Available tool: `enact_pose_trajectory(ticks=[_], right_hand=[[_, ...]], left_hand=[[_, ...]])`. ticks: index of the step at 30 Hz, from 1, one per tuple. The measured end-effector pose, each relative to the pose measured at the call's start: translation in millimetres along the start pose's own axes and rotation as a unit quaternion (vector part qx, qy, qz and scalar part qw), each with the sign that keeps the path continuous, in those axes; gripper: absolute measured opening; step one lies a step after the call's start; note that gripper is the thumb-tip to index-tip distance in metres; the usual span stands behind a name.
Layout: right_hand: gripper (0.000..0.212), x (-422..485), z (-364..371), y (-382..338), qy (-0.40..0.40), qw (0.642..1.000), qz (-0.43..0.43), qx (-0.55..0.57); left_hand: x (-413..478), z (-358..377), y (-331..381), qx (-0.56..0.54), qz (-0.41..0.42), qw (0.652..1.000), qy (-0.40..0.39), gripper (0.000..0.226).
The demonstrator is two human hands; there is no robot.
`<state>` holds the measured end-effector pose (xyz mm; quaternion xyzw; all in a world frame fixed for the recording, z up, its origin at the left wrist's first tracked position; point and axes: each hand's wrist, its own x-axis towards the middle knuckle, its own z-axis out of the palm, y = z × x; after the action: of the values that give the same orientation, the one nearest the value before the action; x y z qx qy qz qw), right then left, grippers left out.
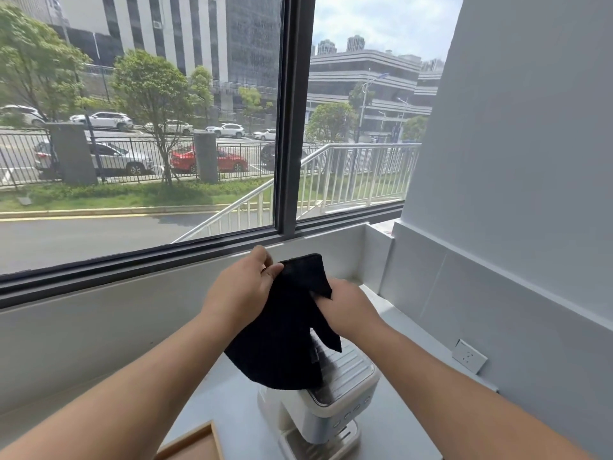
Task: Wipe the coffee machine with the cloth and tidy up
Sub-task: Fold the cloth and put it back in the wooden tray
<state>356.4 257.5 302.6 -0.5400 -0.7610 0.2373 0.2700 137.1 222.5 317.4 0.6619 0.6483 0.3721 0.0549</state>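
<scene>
Fingers and thumb of the left hand (243,288) pinch the top edge of the black cloth (282,340), forearm reaching up from the lower left. The cloth hangs lengthwise, top corner toward the window. The right hand (348,310) curls round its right side, fingertips hidden in the fabric. Below it, the coffee machine (335,403) stands on the counter (232,393), buttons facing the viewer.

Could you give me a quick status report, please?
Left hand and right hand both hold the black cloth. It hangs over coffee machine, contact unclear. Wooden tray lies apart.
</scene>
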Motion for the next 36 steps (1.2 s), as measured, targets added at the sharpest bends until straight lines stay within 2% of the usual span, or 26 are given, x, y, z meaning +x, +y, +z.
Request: enact_pose_trajectory(ticks=[4,5,10,17,22,26,29,31,36], right_hand=[[0.019,9,-6,-7,0.013,1.0,-0.024,-0.004],[0.017,11,-7,-9,0.009,1.0,-0.029,-0.006],[0.023,16,-1,-23,-0.01,0.998,-0.054,-0.027],[0.025,18,19,-41,-0.053,0.996,-0.067,0.0],[0.034,22,30,-53,-0.066,0.995,-0.077,-0.004],[0.036,21,40,-62,-0.071,0.995,-0.069,-0.008],[0.042,21,51,-67,-0.071,0.995,-0.067,-0.025],[0.043,21,60,-69,-0.069,0.994,-0.071,-0.033],[0.04,18,86,-72,-0.041,0.997,-0.065,-0.027]], left_hand=[[-8,-7,-19,0.058,-0.013,0.997,-0.057,0.059],[-11,-8,-23,0.065,-0.019,0.995,-0.073,0.06],[-23,-18,-41,0.048,-0.04,0.992,-0.109,0.029],[-38,-44,-58,0.041,-0.095,0.99,-0.092,0.028],[-51,-60,-71,0.039,-0.13,0.987,-0.085,0.023],[-59,-66,-67,-0.075,-0.149,0.981,-0.103,0.025],[-62,-74,-56,-0.24,-0.203,0.942,-0.114,0.014],[-63,-80,-51,-0.317,-0.227,0.913,-0.119,0.015],[-70,-91,-49,-0.393,-0.246,0.88,-0.1,0.018]])
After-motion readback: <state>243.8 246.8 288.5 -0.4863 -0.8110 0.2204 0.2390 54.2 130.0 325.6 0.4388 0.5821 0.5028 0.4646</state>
